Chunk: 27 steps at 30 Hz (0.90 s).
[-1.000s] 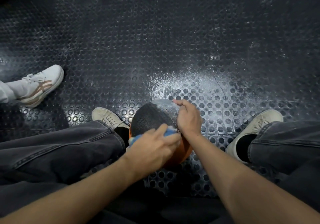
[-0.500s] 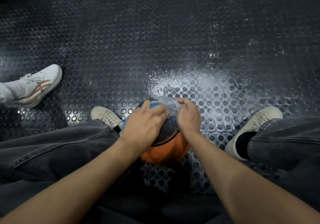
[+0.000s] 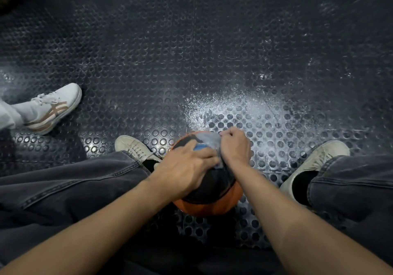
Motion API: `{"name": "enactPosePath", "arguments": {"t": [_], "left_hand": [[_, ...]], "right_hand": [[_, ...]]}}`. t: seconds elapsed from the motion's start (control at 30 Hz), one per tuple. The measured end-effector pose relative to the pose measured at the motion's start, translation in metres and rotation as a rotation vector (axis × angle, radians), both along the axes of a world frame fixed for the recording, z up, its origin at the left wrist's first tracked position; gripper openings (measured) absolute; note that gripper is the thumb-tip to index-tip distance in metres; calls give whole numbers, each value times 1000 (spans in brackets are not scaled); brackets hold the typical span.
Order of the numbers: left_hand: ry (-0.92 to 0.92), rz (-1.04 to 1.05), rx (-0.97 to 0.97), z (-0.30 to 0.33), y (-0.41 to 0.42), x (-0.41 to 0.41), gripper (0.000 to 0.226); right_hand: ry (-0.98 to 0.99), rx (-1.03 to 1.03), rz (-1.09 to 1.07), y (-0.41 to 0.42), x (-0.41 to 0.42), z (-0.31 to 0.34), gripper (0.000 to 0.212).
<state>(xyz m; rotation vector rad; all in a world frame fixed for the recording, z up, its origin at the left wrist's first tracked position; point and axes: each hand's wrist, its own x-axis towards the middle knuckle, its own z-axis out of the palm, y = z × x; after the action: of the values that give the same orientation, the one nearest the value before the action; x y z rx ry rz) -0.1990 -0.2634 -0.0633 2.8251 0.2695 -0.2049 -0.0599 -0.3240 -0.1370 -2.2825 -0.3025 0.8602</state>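
An orange and black basketball (image 3: 209,204) sits on the floor between my feet. My left hand (image 3: 187,168) lies over its top and holds a blue cloth (image 3: 201,146) against the ball; only a small part of the cloth shows past my fingers. My right hand (image 3: 235,147) is on the far right of the ball's top with its fingers curled against it. A pale grey, wet-looking patch (image 3: 207,139) shows on the ball between my two hands.
The floor is black studded rubber (image 3: 191,62) with a whitish sprayed patch (image 3: 234,109) just beyond the ball. My shoes (image 3: 136,148) (image 3: 314,162) flank the ball. Another person's white shoe (image 3: 53,106) is at the left.
My left hand has slid the blue cloth from the near side of the ball up over its top. My right hand's fingers have curled. More orange shows on the ball's near side.
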Motion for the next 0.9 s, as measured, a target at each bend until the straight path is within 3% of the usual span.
{"name": "enactPosePath", "arguments": {"t": [0.13,0.3,0.47,0.63,0.77,0.9], "left_hand": [[35,320,4,-11,26,6,31],[2,73,-17,1,-10,-7,36],[35,365,2,-9,18,1,31],[-32,153,-62,-5,-6,-19,31],[7,472,-72,-29,27,-19,30],[-38,251,-149,-9,-12,-19,31]], "right_hand": [[-14,-7,111,1,-16,-1,26],[-77,-15,97,-6,-8,-1,33],[-53,-13,111,-3,-16,-1,30],[-72,-7,131,-11,-13,-5,30],[-69,-26,155,-5,-18,-3,27],[-65,-31,155,-10,-11,-4,30]]}}
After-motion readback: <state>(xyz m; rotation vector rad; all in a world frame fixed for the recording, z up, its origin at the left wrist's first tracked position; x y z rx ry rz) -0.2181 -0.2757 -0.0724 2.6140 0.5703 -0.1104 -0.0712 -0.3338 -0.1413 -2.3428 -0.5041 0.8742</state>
